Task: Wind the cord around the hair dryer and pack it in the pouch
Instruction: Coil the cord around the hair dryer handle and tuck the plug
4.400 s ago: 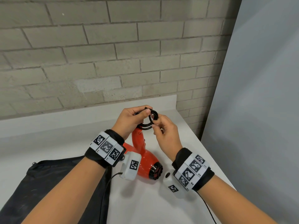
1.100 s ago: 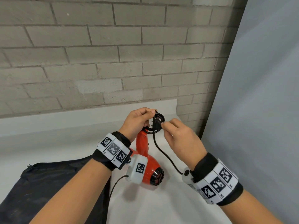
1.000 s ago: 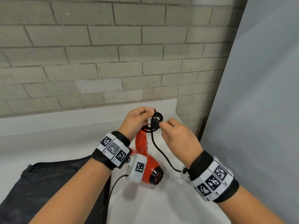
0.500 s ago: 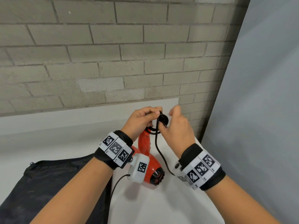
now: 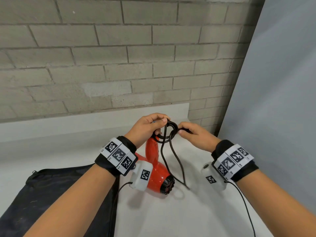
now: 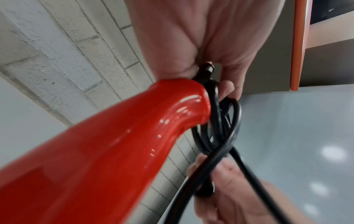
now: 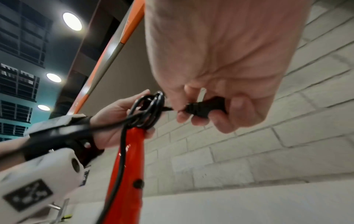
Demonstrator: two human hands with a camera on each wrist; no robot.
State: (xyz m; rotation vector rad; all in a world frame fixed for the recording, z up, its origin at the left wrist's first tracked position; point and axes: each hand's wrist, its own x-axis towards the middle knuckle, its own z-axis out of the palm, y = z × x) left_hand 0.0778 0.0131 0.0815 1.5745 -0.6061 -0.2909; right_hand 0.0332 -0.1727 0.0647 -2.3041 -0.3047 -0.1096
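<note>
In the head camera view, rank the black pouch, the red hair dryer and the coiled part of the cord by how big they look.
1. black pouch, though cut off by the frame edge and nearest the camera
2. red hair dryer
3. coiled part of the cord

Bare forearms, no sleeves. Black wristband (image 5: 109, 164) on left, another black wristband (image 5: 246, 170) on right, each topped with white tiles of square black-and-white markers. White camera pod (image 5: 142, 175) under each wrist, trailing thin black cable (image 5: 246, 207).
</note>
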